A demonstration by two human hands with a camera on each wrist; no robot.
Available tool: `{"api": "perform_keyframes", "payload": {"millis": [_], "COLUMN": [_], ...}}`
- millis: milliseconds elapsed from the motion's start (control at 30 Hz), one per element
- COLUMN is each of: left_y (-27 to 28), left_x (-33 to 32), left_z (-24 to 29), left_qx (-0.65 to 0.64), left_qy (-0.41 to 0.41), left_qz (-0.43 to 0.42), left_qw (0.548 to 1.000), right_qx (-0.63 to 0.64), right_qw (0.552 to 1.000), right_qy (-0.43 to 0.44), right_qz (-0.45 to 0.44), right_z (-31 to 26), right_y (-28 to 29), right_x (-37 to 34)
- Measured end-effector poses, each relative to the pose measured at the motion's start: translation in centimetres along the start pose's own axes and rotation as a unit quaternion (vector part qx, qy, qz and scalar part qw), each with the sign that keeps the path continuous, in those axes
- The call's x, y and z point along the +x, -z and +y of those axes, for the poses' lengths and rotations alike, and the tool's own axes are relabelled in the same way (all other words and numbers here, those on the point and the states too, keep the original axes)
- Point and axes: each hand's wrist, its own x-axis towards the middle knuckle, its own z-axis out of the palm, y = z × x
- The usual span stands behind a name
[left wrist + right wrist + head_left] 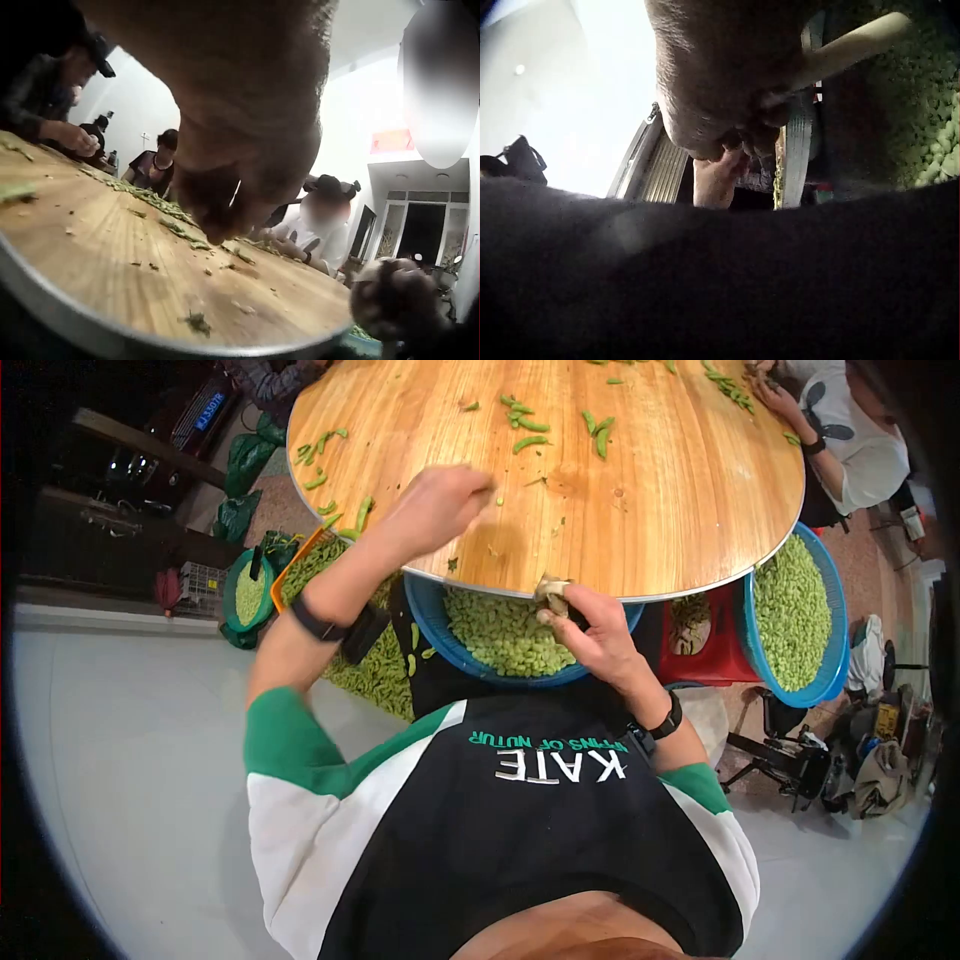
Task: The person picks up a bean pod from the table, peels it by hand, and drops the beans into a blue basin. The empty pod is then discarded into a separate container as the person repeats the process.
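My left hand (pixel 440 510) hangs over the near left part of the round wooden table (pixel 660 500), blurred, its fingers curled in. Nothing shows between those fingers (pixel 217 217) in the left wrist view. By the table's near edge, above a blue basket (pixel 418 622) of shelled green beans (pixel 505 635), is my right hand (pixel 600 635). Pale coverings show around its thumb and forefinger tips, which are bent toward each other. I cannot tell whether they pinch anything. Green bean pods (pixel 530 443) lie scattered on the tabletop beyond both hands.
Unshelled pods (pixel 375 675) fill an orange-rimmed container (pixel 297 567) at left. Another blue basket (pixel 838 600) of beans stands right, beside a red stool (pixel 722 640). A green basin (pixel 236 610) sits far left. Another person (pixel 850 435) works at the table's far right.
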Motion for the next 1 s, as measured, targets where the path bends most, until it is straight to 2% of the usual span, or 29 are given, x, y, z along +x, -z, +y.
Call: {"api": "perform_keyframes", "payload": {"millis": [33,100,167,233,300,400,433,467,500,533,567,600,667,800,933,1000], "left_y": [-1.2,-4.0,-6.3,-7.7,-8.4,-8.2,-7.1,-6.1,-5.6,-5.1,-4.8,-4.7,-4.7,-5.2,-4.9,-5.4], "left_x": [2.2,6.1,8.5,9.3,9.7,9.0,8.4,7.7,6.6,5.4,4.3,3.3,1.4,-0.2,-0.7,-0.9], "left_z": [-1.1,-3.4,-4.9,-5.6,-6.2,-6.0,-4.7,-3.2,-1.9,-0.4,0.9,2.1,3.9,4.7,5.0,4.6], "left_qx": [0.023,0.045,0.096,0.116,0.136,0.124,-0.011,-0.145,-0.145,-0.289,-0.427,-0.428,-0.502,-0.52,-0.501,-0.459], "left_qy": [-0.008,-0.02,0.022,0.027,0.032,0.038,0.087,0.134,0.133,0.138,0.142,0.145,0.17,0.155,0.147,0.114], "left_qz": [0.027,0.062,0.083,0.095,0.101,0.141,0.097,0.049,0.044,-0.007,-0.057,-0.064,-0.082,-0.079,-0.07,-0.053], "left_qw": [0.999,0.997,0.992,0.988,0.985,0.982,0.991,0.979,0.979,0.947,0.891,0.89,0.844,0.837,0.85,0.879], "right_qx": [-0.006,0.126,0.123,0.268,0.269,0.34,0.341,0.364,0.388,0.402,0.404,0.427,0.451,0.487,0.498,0.496], "right_qw": [1.0,0.982,0.98,0.933,0.93,0.9,0.9,0.89,0.879,0.873,0.87,0.862,0.848,0.833,0.828,0.831], "right_qy": [0.004,-0.132,-0.157,-0.229,-0.237,-0.231,-0.231,-0.218,-0.208,-0.208,-0.211,-0.206,-0.222,-0.232,-0.227,-0.224], "right_qz": [0.001,0.043,0.013,0.067,0.078,0.143,0.145,0.164,0.184,0.182,0.187,0.178,0.165,0.122,0.117,0.116], "right_z": [-0.4,-1.8,-2.0,-1.6,-1.5,-0.9,-0.7,-0.7,-0.8,-1.1,-1.2,-1.2,-0.5,-1.2,-0.9,-1.1], "right_y": [0.2,0.5,1.3,1.3,1.7,1.9,2.0,2.0,2.0,2.0,1.9,1.7,1.2,0.9,0.6,0.5], "right_x": [0.2,0.1,-0.5,-1.2,-1.2,-0.6,0.0,0.5,0.9,1.5,1.9,2.2,2.2,1.9,1.6,1.5]}}
